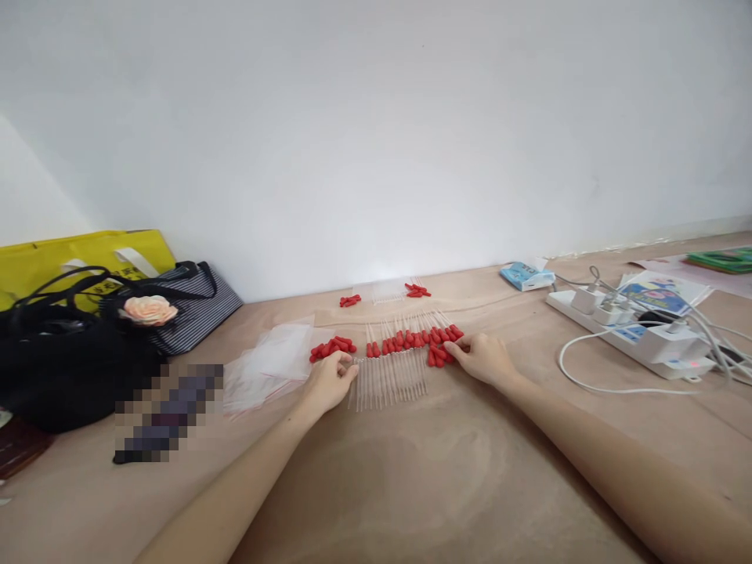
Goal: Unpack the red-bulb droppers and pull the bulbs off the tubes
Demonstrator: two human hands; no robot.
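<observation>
A row of glass droppers (411,338) with red rubber bulbs lies in the middle of the table, tubes pointing to the wall. Just below it runs a row of clear glass tubes (388,380) without bulbs. At the left end of that lower row, my left hand (330,381) has its thumb and finger closed on a glass tube. My right hand (482,356) pinches a red rubber bulb (450,348) at the right end, beside a few loose red bulbs (435,358). Another heap of red bulbs (334,347) sits just beyond my left hand.
Clear zip bags (270,364) lie left of the heap. Farther back are more tubes (388,292) and red bulbs (417,291). A power strip (628,333) with looping white cables and a blue tissue pack (527,276) are at right. Bags (64,368) crowd the left.
</observation>
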